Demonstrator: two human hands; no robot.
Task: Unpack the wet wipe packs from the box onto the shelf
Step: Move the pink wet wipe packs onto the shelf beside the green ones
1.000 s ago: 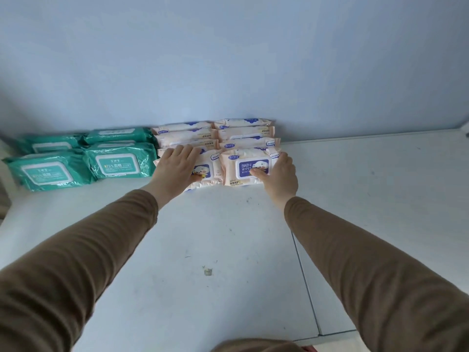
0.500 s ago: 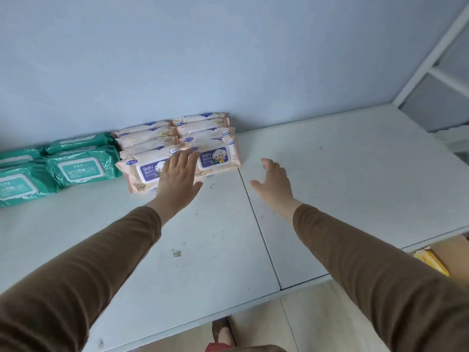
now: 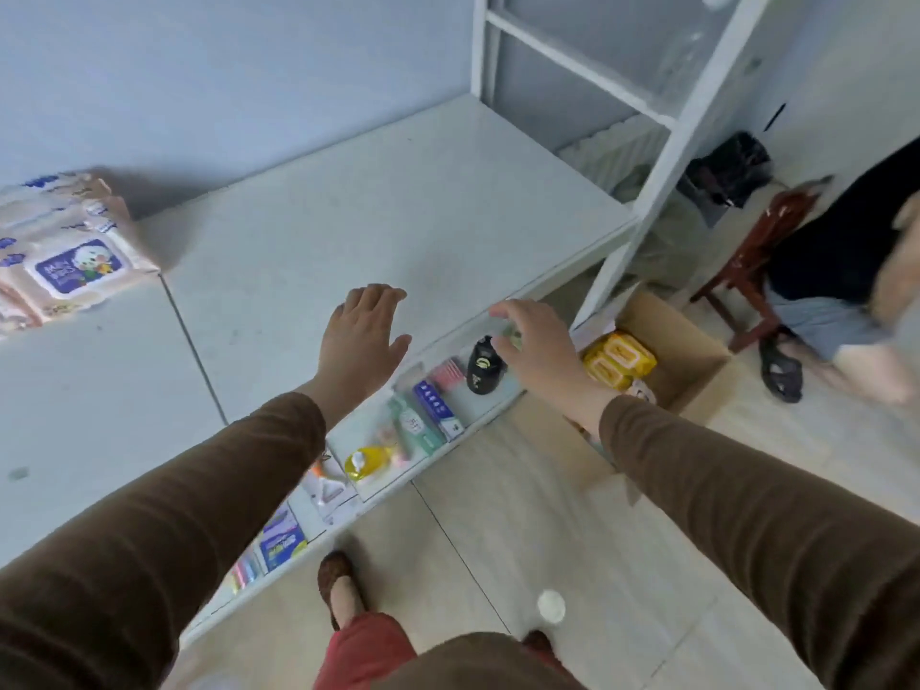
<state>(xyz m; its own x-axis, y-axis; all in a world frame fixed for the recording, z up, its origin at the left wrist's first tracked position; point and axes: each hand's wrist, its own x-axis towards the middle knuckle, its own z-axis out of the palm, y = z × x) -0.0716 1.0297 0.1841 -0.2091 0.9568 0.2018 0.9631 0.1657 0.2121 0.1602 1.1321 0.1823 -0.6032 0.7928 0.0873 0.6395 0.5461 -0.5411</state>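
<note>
Left hand (image 3: pixel 361 336) empty over shelf (image 3: pixel 398 201); right hand (image 3: pixel 535 348) empty, near box (image 3: pixel 697 363)

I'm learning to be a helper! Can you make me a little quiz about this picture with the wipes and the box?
1. True or false: the left hand is holding a pack.
2. What colour are the packs in the cardboard box? A) green B) yellow C) purple
3. Fill in: the pink wipe packs lie on the top shelf against the ____.

Key:
1. False. Both it and the right hand are open and empty.
2. B, yellow.
3. Wall, at the far left.
</note>
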